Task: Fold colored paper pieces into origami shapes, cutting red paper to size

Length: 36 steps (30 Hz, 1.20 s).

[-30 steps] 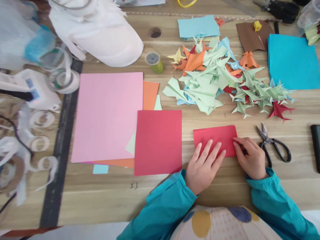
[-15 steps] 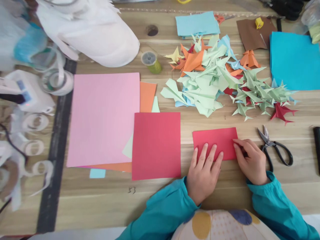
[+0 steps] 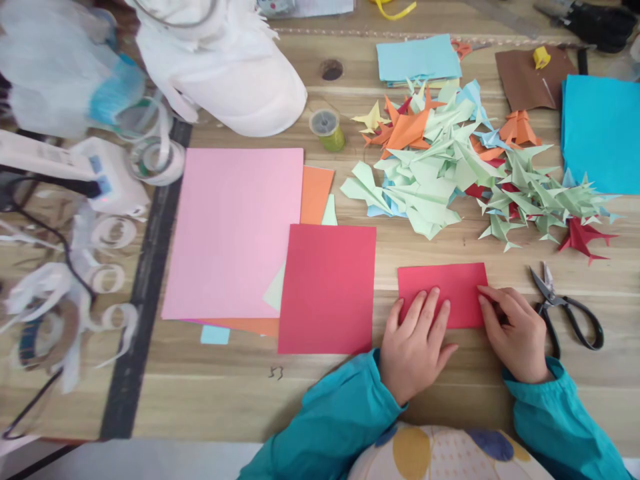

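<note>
A folded red sheet of paper [image 3: 460,277] lies flat on the table in front of me. My left hand [image 3: 417,343] rests on its left part, fingers stretched out and pressing down, the thumb off to the side below the paper. At the right edge of the sheet, my right hand [image 3: 517,330] pinches the paper between thumb and index finger. Just right of that hand are black-handled scissors [image 3: 553,300], blades parted. To the left of both hands sits a larger red sheet [image 3: 327,290], overlapping a big pink sheet [image 3: 240,227].
Folded paper shapes [image 3: 425,187] in green, orange, blue and red are heaped beyond my hands. Blue paper [image 3: 603,133] lies at the right, folded light-blue paper [image 3: 420,59] at the back. A thread spool [image 3: 327,130] stands near a white cap [image 3: 260,93]. Tape rolls [image 3: 157,160] clutter the left.
The camera view has swung left, so everything appears farther right. My left hand has slid slightly left on the folded paper, its thumb now showing. The right hand keeps its pinch at the edge.
</note>
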Available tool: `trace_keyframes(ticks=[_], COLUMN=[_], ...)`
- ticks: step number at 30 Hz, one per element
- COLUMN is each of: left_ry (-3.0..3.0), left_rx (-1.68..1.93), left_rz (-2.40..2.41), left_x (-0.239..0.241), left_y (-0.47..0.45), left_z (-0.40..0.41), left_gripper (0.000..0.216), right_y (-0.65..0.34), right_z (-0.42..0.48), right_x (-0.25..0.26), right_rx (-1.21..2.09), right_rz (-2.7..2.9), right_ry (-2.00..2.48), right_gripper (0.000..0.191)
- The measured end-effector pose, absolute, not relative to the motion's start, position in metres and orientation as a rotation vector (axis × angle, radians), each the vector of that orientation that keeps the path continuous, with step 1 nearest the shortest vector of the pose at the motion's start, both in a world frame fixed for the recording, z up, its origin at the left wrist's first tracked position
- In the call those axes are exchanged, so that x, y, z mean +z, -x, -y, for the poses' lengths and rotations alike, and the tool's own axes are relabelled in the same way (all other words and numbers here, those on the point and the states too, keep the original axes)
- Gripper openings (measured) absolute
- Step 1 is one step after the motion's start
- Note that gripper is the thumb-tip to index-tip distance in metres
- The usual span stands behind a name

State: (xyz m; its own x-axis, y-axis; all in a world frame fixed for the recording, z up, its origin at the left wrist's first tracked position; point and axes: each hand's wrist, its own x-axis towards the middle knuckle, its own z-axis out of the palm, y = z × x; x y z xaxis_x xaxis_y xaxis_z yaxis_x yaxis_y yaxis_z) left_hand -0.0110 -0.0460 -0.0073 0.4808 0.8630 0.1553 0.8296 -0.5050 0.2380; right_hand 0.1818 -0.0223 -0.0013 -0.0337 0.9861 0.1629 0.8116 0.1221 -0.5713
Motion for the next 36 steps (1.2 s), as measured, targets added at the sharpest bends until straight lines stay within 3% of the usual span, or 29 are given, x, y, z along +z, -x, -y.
trace_keyframes(ticks=[4, 10, 17, 36], left_ry=[-2.584, -2.621, -2.614, -2.567], left_rx=[0.428, 0.315, 0.302, 0.325], left_rz=[-1.519, -1.389, -1.426, -1.431], left_x=[-0.008, -0.01, -0.012, -0.013], left_y=[0.018, 0.021, 0.021, 0.022], left_z=[0.031, 0.03, 0.034, 0.031], left_gripper=[0.042, 0.066, 0.057, 0.059], right_y=[-0.182, -0.182, -0.182, -0.182], right_z=[0.023, 0.026, 0.027, 0.026], right_x=[-0.001, 0.002, 0.0, 0.0], right_rx=[0.424, 0.378, 0.353, 0.339], right_rz=[1.906, 1.911, 1.916, 1.927], right_ry=[1.722, 1.728, 1.724, 1.702], right_gripper=[0.019, 0.019, 0.019, 0.021])
